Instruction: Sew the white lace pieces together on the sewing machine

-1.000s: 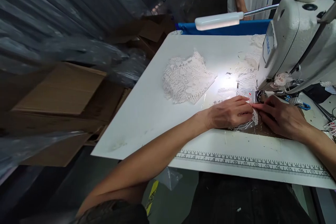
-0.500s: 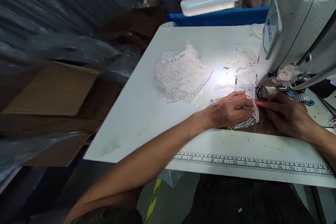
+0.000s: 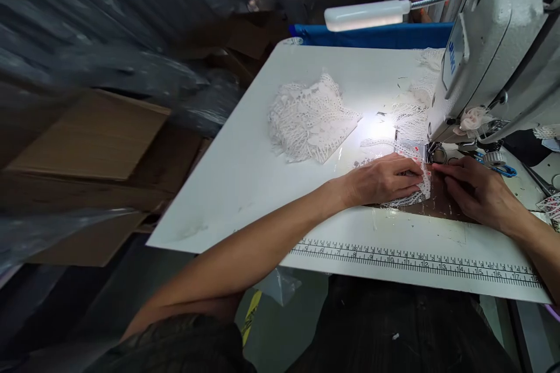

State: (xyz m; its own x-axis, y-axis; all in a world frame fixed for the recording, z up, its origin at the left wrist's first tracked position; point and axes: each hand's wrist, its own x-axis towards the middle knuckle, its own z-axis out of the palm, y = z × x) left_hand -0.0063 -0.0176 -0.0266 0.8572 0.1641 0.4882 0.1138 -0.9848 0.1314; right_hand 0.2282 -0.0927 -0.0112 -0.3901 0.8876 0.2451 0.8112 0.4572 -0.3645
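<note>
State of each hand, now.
Left hand: laid over the lace piece, fingers bent; grip cannot be told.
Right hand: index finger extended towards the lace's edge; grip cannot be told.

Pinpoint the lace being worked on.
In the head view, right of centre, the lace lies partly under the left hand, with the right hand just rightward and the sewing machine beyond.

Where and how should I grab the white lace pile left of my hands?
Probably pinch the lace pile by its pointed right corner, coming from the near side: it tapers to a tip there, and its straight edge slants toward you.
</note>
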